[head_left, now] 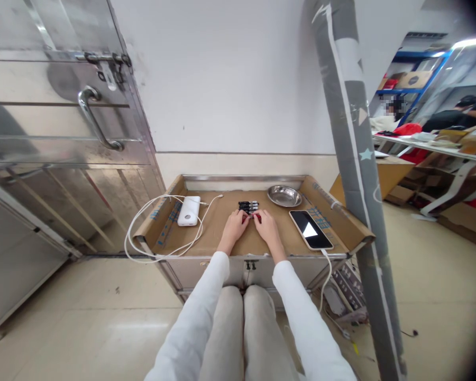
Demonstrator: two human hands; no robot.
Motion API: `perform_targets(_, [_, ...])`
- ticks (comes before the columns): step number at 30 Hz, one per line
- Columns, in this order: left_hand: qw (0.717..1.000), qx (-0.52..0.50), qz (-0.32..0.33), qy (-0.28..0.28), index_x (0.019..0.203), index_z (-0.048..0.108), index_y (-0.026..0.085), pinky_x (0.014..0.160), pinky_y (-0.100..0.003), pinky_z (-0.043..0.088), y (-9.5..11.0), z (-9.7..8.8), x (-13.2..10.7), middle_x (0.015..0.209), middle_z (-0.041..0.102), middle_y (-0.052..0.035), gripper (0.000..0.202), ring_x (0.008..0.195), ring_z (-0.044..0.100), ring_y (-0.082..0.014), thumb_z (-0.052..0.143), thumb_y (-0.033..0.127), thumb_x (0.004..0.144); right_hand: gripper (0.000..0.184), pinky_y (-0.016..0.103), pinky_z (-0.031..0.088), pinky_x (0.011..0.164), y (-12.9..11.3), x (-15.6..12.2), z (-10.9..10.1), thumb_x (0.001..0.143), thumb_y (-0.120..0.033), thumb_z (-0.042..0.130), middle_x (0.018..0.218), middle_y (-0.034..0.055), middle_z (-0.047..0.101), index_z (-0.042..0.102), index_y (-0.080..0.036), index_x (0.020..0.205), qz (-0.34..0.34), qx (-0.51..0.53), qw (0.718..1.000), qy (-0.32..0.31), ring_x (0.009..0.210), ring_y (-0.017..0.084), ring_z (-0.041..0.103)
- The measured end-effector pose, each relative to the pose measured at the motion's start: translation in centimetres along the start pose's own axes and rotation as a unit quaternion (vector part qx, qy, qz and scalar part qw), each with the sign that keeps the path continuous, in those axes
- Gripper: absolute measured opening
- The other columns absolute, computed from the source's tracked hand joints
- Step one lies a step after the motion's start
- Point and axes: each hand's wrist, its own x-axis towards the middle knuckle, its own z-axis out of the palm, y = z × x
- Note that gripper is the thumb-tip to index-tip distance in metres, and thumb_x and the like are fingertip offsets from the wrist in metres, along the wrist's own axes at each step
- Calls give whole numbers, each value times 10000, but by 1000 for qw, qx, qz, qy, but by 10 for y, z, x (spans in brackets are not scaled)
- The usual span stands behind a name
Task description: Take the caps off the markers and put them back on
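Note:
Both my hands rest low over the cardboard-covered tabletop, close together. A row of several short black markers (pixel 248 204) with pale bands lies just beyond my fingertips. The fingers of my left hand (pixel 235 226) are bent and pressed together at a small pen-like thing with red on it. My right hand (pixel 265 226) mirrors it, its fingers closed at the other end, where red also shows. Fingers cover most of this thing, so its full shape is hidden.
A round metal dish (pixel 284 196) stands back right, and a phone (pixel 311 229) on a cable lies right. To the left are a white power bank (pixel 189 210) and a looped white cable (pixel 131 238). A grey wrapped pole (pixel 353 132) leans at the right. People sit farther off.

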Motion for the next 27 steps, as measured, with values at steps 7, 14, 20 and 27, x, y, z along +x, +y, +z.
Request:
perform_targets(7, [1000, -5, 0, 1, 888, 566, 179, 846, -318, 445, -3, 2, 1, 909, 585, -55, 81, 900, 556, -183, 504, 231, 887, 199, 272, 418, 802, 0, 0, 0, 903, -196, 428, 966, 76, 638, 617, -183, 966, 4, 2, 1000, 0, 888, 176, 589])
perform_targets(14, [1000, -14, -9, -2, 890, 571, 178, 858, -318, 444, -2, 2, 1, 919, 586, -57, 90, 915, 558, -183, 499, 231, 889, 194, 270, 417, 821, -1, 0, -1, 902, -190, 435, 971, 73, 632, 613, -180, 979, 9, 9, 1000, -8, 902, 173, 585])
perform_targets(20, [1000, -13, -12, -2, 891, 573, 168, 865, -320, 442, -1, 2, 1, 930, 592, -66, 93, 924, 556, -187, 498, 222, 889, 189, 267, 419, 818, 1, 0, 1, 900, -189, 437, 962, 68, 629, 614, -185, 967, 12, 17, 1000, -8, 898, 171, 586])
perform_targets(27, [1000, -15, -11, -1, 871, 576, 169, 859, -314, 444, -3, 3, 2, 914, 590, -62, 99, 912, 560, -184, 495, 222, 892, 186, 263, 421, 802, 3, 1, 3, 899, -181, 437, 953, 68, 628, 610, -179, 966, 9, 20, 1000, -5, 881, 169, 587])
